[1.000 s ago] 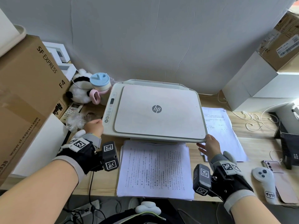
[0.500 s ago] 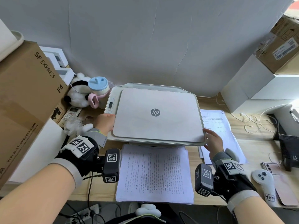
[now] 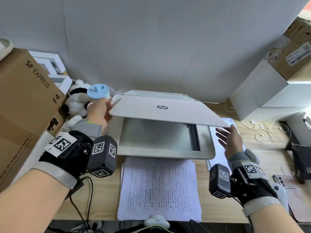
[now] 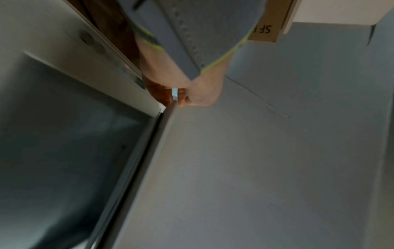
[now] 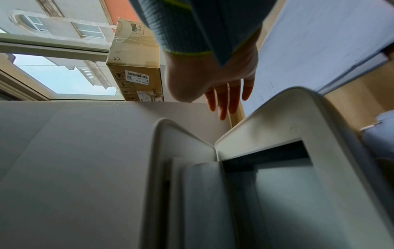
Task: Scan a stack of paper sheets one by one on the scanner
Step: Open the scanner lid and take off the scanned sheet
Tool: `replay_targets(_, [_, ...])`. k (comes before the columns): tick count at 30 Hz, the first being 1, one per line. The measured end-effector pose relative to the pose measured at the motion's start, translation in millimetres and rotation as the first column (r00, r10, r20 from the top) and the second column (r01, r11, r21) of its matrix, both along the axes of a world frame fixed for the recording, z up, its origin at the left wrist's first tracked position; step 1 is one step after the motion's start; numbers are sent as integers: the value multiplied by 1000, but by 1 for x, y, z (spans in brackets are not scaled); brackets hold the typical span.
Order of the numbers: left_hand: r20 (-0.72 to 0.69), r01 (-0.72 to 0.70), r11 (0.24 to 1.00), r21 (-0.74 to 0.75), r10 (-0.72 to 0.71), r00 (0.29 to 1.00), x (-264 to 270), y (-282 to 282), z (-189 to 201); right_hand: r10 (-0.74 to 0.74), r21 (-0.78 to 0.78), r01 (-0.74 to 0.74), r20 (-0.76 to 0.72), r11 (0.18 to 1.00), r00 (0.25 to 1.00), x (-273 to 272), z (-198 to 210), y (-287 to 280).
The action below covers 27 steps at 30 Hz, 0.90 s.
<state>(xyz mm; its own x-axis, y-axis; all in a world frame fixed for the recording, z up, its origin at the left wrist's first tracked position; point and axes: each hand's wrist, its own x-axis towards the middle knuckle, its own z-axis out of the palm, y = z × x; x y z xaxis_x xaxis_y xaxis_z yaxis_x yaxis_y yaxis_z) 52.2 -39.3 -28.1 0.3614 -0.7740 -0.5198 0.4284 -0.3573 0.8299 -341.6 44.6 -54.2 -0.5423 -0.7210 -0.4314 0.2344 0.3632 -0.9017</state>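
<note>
While left hand [image 3: 99, 111] grips raised scanner lid [image 3: 166, 113], right hand [image 3: 230, 140] spread; wooden desk [image 3: 269, 148], grey wall [image 3: 151, 47].

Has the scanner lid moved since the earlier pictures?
Yes. The scanner lid has swung up off the scanner glass, its front edge raised; the left hand grips its left corner.
</note>
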Motion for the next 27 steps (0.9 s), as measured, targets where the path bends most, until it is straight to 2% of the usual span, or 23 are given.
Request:
replay_targets(3, [-48,-51,992,-112,46,998,-9,-22,32,37,-71,-31,82,997,996,3,9,-16])
replay_targets(7, [2,-88,965,-248,91,996,-16,-58,59,99,-100,-89,98,991,990,11,14,-32])
replay_targets(8, [26,-94,956,-278,106,994,-16,-65,62,112,-101,-103,95,990,989,14,15,-36])
replay_targets(10, [172,-15,950,-313,73,982,-21,-80,67,132,-95,-124,88,988,987,19,18,-45])
replay_targets(12, [260,24,946,-324,64,964,-24,-98,71,159,-83,-153,72,985,985,22,19,-57])
replay_targets(15, [281,3,945,-327,94,955,-30,-116,76,212,-66,-209,43,976,976,25,21,-72])
replay_targets(23, [368,100,946,-308,22,929,-45,-140,79,291,-20,-291,18,957,957,29,22,-103])
replay_targets(27, [373,143,939,-312,-18,928,-44,-134,78,351,-16,-351,1,936,936,31,24,-114])
